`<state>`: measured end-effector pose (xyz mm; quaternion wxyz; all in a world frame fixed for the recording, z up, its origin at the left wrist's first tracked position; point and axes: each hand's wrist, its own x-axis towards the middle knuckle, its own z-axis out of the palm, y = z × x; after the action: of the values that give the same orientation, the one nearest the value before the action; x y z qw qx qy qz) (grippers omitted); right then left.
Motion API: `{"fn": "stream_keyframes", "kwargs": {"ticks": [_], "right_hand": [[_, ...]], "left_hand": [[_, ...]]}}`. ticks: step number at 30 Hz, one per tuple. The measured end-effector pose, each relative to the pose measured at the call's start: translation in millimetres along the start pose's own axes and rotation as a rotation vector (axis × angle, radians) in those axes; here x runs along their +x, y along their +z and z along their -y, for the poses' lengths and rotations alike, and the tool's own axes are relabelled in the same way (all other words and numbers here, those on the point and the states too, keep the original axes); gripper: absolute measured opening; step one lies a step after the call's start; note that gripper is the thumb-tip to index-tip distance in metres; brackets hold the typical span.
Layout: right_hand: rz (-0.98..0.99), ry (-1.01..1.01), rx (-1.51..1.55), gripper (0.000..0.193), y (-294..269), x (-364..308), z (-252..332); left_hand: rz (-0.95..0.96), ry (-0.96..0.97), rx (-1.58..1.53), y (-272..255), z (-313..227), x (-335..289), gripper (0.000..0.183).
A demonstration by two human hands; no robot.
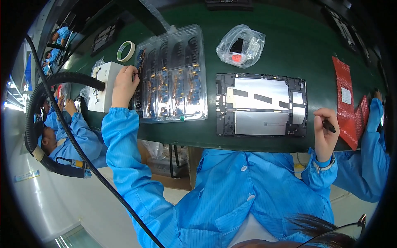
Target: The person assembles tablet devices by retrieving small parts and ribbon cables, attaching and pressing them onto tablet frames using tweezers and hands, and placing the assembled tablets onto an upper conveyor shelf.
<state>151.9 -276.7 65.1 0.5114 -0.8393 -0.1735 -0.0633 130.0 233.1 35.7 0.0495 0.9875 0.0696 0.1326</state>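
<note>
My left hand [125, 85] reaches to the left edge of a clear plastic tray [203, 99]. Its fingers are pinched together at a small dark piece I cannot make out. The tray's long compartments hold rows of small blue, black and copper-coloured electronic parts [159, 89]. My right hand [325, 134] is closed around a short black pen-like tool [329, 126], to the right of an opened tablet body [261, 123]. That body lies flat, with silver panels, a black frame and dark strips across its upper half; neither hand touches it.
Left of the tray stand a white box [108, 93] with a black corrugated hose [70, 77] and a tape roll [125, 51]. A clear bag [241, 46] lies behind the tablet body; red bubble wrap [345, 103] lies at right. Co-workers in blue sit on both sides.
</note>
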Motion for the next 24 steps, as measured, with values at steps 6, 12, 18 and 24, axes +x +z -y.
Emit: {"fn": "stream_keyframes", "kwargs": {"ticks": [6, 12, 18, 24], "right_hand": [[0.009, -0.037, -0.006, 0.006, 1.2, -3.3, 5.2], [0.047, -0.063, -0.025, 0.01, -7.2, -15.8, 16.1], [0.133, -0.171, 0.06, 0.017, -1.0, -33.0, 23.1], [0.672, -0.004, 0.528, 0.016, 48.5, -42.9, 51.4]], "left_hand": [[-0.094, 0.018, -0.02, -0.7, 1.5, -2.0, 0.011], [-0.184, 0.014, -0.056, -25.6, -3.6, -15.3, 0.013], [-0.393, 0.001, -0.245, -88.9, -50.2, -60.8, 0.018], [-0.567, 0.287, -0.224, -100.4, -155.5, -122.2, 0.026]]}}
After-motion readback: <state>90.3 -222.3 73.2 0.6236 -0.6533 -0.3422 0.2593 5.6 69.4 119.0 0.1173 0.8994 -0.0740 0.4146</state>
